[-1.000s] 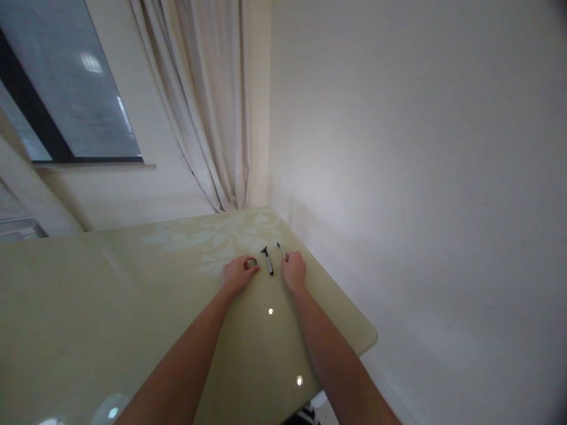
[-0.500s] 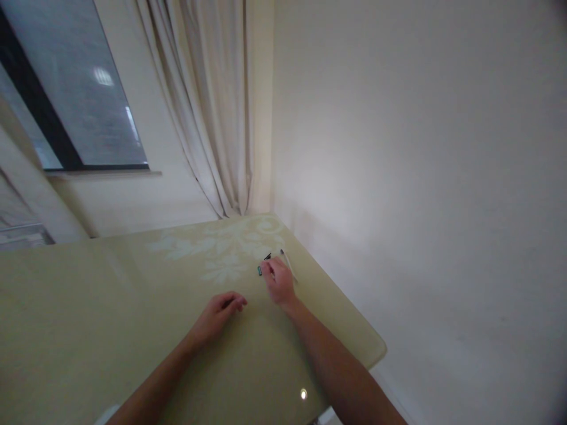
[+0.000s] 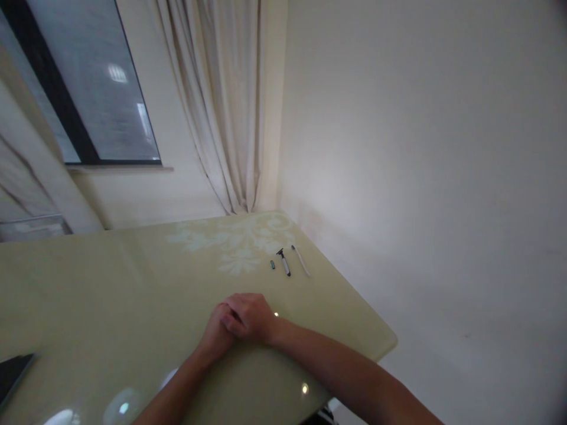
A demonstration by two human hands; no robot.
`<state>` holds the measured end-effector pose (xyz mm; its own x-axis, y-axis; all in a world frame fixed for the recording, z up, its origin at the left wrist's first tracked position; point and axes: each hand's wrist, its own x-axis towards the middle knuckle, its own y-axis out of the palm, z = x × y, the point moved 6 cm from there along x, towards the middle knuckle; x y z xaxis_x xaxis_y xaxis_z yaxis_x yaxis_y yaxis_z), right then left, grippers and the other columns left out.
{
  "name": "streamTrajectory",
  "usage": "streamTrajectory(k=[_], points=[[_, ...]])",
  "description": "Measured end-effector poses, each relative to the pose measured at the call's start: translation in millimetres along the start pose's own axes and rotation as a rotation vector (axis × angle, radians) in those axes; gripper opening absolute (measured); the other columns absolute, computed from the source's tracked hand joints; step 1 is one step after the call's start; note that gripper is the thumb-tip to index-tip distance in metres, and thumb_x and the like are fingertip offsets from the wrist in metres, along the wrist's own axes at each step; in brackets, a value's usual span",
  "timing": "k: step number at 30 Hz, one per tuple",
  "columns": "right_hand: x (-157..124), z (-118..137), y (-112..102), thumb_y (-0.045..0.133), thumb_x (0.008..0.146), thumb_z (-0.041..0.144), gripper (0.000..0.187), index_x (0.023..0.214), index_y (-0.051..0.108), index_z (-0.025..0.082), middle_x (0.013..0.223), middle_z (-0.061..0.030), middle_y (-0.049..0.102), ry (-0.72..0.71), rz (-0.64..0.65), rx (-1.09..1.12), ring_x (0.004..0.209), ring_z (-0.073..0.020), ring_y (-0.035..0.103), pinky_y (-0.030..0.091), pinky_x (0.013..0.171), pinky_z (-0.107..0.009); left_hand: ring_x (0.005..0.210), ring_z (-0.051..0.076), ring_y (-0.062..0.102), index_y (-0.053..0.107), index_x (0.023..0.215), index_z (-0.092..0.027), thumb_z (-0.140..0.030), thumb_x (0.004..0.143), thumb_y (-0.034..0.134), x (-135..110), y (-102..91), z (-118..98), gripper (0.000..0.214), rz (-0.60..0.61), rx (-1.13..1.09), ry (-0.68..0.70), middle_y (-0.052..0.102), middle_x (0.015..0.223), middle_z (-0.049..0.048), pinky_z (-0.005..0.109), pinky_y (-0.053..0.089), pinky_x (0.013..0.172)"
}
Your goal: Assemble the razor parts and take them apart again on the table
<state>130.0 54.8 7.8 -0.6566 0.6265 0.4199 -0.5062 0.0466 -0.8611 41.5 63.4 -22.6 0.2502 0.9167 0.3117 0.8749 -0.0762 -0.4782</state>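
My right hand (image 3: 251, 316) is folded over my left hand (image 3: 218, 332), and the two rest together above the near part of the table. The left fingers are mostly hidden beneath the right hand. Beyond the hands, a razor (image 3: 284, 263) with a black head and a pale handle lies on the tabletop. To its left is a small dark battery-like piece (image 3: 272, 265) with a green side. A white toothbrush (image 3: 302, 262) with a dark head lies to the right of the razor. Neither hand touches these three things.
The pale green glass table (image 3: 133, 295) has a white floral pattern near its far corner. A wall (image 3: 420, 177) runs along its right side. Behind it hang curtains (image 3: 221, 106) beside a window (image 3: 88, 82). A dark flat object (image 3: 13, 375) shows at the left edge.
My right hand has let go of the razor, which now lies between the battery-like piece and the toothbrush. It has drawn back onto my left hand. The view has shifted slightly.
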Motion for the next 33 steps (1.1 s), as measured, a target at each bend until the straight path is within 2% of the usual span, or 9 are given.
streamTrajectory(k=[6,11,13,16,19,22,25,29,33], points=[[23,7,3,0.053,0.099,0.045,0.027,0.092,0.063,0.021,0.089,-0.0023,0.075,0.077,0.048,-0.144,0.077,-0.0177,0.067,0.039,0.062,-0.025,0.057,0.02,0.066,0.066,0.055,-0.016,-0.031,0.069,0.056,-2,-13.9,11,0.023,-0.042,0.02,-0.092,0.069,0.059,0.0075,0.025,0.051,0.05],[20,7,2,0.065,0.088,0.05,0.03,0.086,0.063,0.021,0.08,-0.0012,0.075,0.097,0.077,-0.16,0.07,-0.0188,0.069,0.031,0.054,-0.026,0.049,0.018,0.059,0.057,0.047,-0.019,-0.028,0.066,0.059,-8,-12.6,19,0.021,-0.015,0.304,-0.054,0.063,0.05,0.0062,0.025,0.043,0.047],[13,5,1,0.066,0.086,0.061,0.04,0.087,0.064,0.021,0.076,-0.0018,0.075,0.099,0.101,-0.156,0.067,-0.0197,0.069,0.03,0.053,-0.026,0.047,0.017,0.058,0.056,0.047,-0.02,-0.027,0.067,0.06,-9,-8.5,21,0.021,0.042,0.402,0.064,0.063,0.05,0.0058,0.025,0.044,0.048],[7,5,-4,0.067,0.079,0.076,0.057,0.095,0.065,0.022,0.072,-0.0022,0.074,0.063,0.127,-0.137,0.065,-0.0217,0.07,0.031,0.054,-0.026,0.046,0.015,0.057,0.058,0.052,-0.021,-0.025,0.077,0.058,-16,-5.6,9,0.025,0.137,0.436,0.393,0.062,0.05,0.0045,0.024,0.045,0.049],[9,4,-14,0.066,0.077,0.082,0.065,0.104,0.066,0.023,0.07,-0.0009,0.073,0.01,0.129,-0.094,0.066,-0.0221,0.07,0.034,0.056,-0.025,0.051,0.016,0.061,0.065,0.066,-0.024,-0.026,0.091,0.053,-25,-14.7,-11,0.028,0.109,0.453,0.589,0.065,0.055,0.0041,0.025,0.05,0.056],[13,-12,-32,0.049,0.096,0.072,0.053,0.101,0.069,0.023,0.073,-0.0029,0.075,0.099,0.068,-0.102,0.069,-0.0207,0.071,0.037,0.06,-0.025,0.06,0.016,0.065,0.071,0.08,-0.024,-0.032,0.097,0.052,-24,-31.5,-27,0.026,-0.045,0.52,0.481,0.071,0.066,0.0053,0.026,0.054,0.067],[9,-54,-61,0.027,0.11,0.051,0.057,0.097,0.072,0.019,0.08,-0.0089,0.076,0.462,-0.085,-0.195,0.073,-0.0202,0.072,0.04,0.064,-0.026,0.063,0.016,0.066,0.07,0.081,-0.024,-0.042,0.097,0.052,-9,-42.9,-28,0.03,-0.107,0.563,0.264,0.073,0.07,0.0052,0.027,0.053,0.07],[-9,-107,-89,0.031,0.111,0.041,0.047,0.105,0.071,0.02,0.091,-0.0115,0.077,0.834,-0.19,-0.266,0.08,-0.0215,0.073,0.044,0.068,-0.027,0.081,0.019,0.07,0.069,0.107,-0.024,-0.036,0.1,0.038,36,-35.2,-10,0.034,0.014,0.473,0.027,0.076,0.089,0.0051,0.031,0.054,0.078],[-23,-135,-92,0.043,0.107,0.035,0.032,0.109,0.071,0.021,0.1,-0.0127,0.076,0.966,-0.166,-0.256,0.088,-0.0241,0.073,0.047,0.073,-0.03,0.096,0.023,0.069,0.067,0.127,-0.02,-0.039,0.084,0.067,92,0.6,-3,0.047,0.179,0.487,0.0,0.072,0.118,0.0116,0.034,0.054,0.089]])
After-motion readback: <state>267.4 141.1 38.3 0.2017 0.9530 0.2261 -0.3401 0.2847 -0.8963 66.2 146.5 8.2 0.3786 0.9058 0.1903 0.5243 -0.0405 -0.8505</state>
